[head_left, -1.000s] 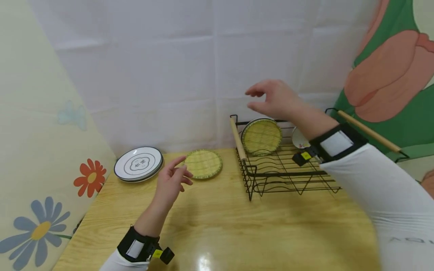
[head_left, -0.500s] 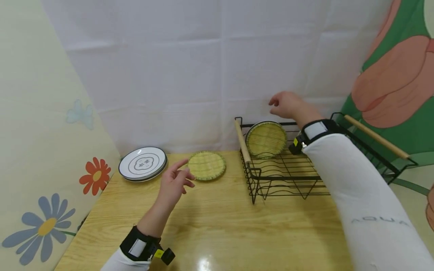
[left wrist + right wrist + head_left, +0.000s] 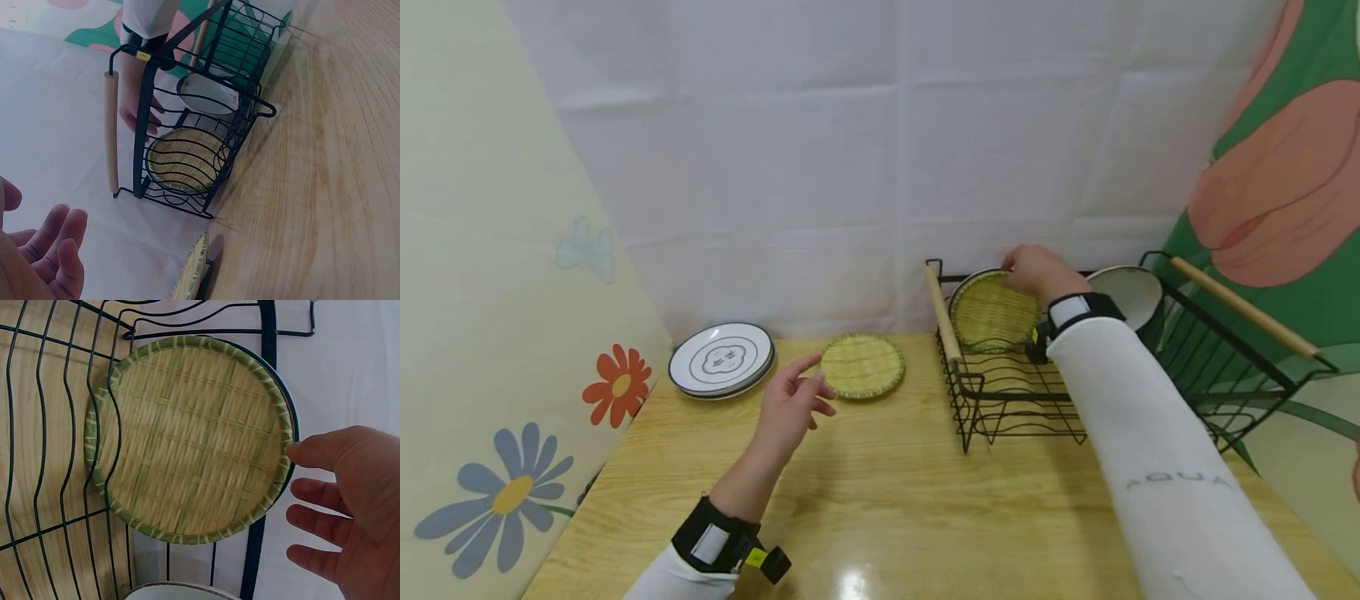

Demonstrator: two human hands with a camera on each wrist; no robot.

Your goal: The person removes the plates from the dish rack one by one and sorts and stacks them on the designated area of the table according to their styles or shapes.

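Observation:
My right hand point(image 3: 1037, 271) reaches into the back of the black wire dish rack point(image 3: 1015, 396) and pinches the upper rim of a round woven bamboo tray point(image 3: 194, 440). In the right wrist view the thumb lies on the rim, the index finger is hidden, and the other fingers bend loosely beside it. Upright in the rack, this tray has a dark-rimmed plate point(image 3: 294, 419) right behind it. My left hand point(image 3: 793, 404) hovers over the table with relaxed fingers, holding nothing. Closest to it is a second woven tray point(image 3: 862, 367), lying flat.
At the left, white plates with dark rims point(image 3: 722, 360) are stacked on the wooden table point(image 3: 865, 508). A white bowl point(image 3: 1127, 292) stands at the rack's right, partly behind my arm. Wooden handles point(image 3: 943, 312) top the rack's ends; a white cloth point(image 3: 775, 150) hangs behind.
My right hand has come down from above the rack, first rightward, onto the upright tray's rim. The bowl at the right has come into fuller view. My left hand stays nearly still.

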